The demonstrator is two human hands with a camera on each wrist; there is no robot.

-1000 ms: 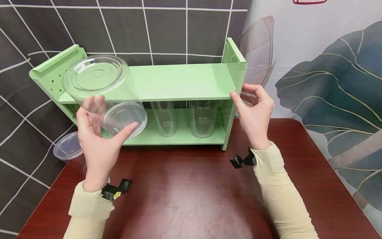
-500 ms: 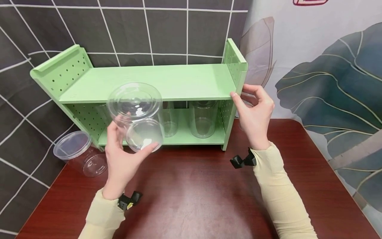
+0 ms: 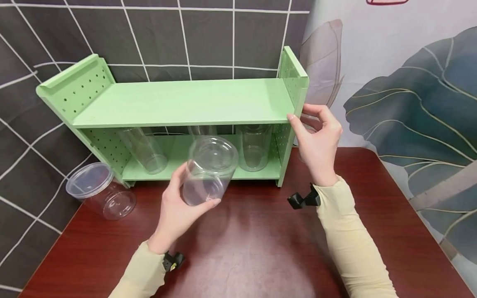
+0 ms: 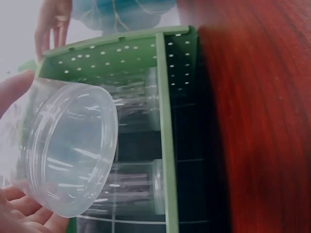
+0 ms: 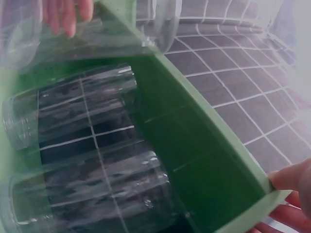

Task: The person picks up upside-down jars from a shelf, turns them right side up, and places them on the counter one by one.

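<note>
In the head view my left hand (image 3: 179, 215) holds a clear plastic jar (image 3: 208, 174) tilted, in front of the shelf's lower level. The jar's whitish ridged end (image 4: 80, 150) faces the left wrist camera. My right hand (image 3: 318, 138) grips the right side panel of a green two-level shelf (image 3: 186, 101), thumb on the front edge, fingers on the outer side. Clear jars stand on the lower level: one at the left (image 3: 149, 153), one at the right (image 3: 255, 149), and a middle jar (image 3: 202, 130) mostly hidden behind the held one.
Left of the shelf, a lidded clear jar (image 3: 100, 190) stands on the dark red table (image 3: 238, 248). A grey wall covering (image 3: 208, 37) with white grid lines rises behind the shelf. A leaf-patterned hanging (image 3: 402, 103) covers the right side.
My left hand has carried the jar rightward and down, from the shelf's left part to near its middle, uncovering the left jars. My right hand has stayed on the side panel.
</note>
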